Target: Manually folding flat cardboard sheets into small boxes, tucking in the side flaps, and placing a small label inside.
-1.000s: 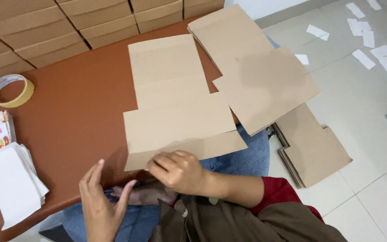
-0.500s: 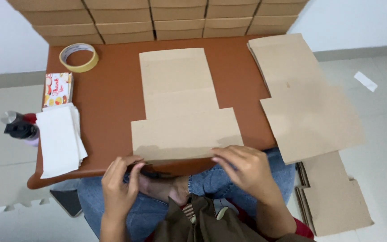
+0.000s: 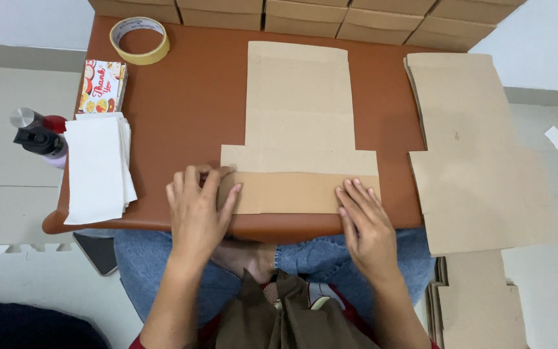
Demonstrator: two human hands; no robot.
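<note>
The brown table (image 3: 188,97) spreads out ahead of my hands, and flat on it, straight in front of me, lies the unfolded cardboard box blank (image 3: 298,123). Its long axis runs directly away from me, narrow part far, wider part near. The nearest flap (image 3: 289,192) is folded over toward the far side, a darker strip lying crosswise, left to right, between my two hands.

My left hand (image 3: 196,207) is flat, fingers spread a little, pressing down on the left end of that flap. My right hand (image 3: 364,223) is flat too, fingers together, pressing the right end. Neither grips anything; both just bear down. The two are about equally near the fold.

Off past my right hand, a stack of more flat blanks (image 3: 473,148) hangs over the table edge. Left of my left hand sits a pile of white sheets (image 3: 98,168), beyond it a small printed card stack (image 3: 101,85), and farther still a roll of tape (image 3: 139,40). A spray bottle (image 3: 40,137) stands off the table's left edge; I can't tell what's in it.
</note>
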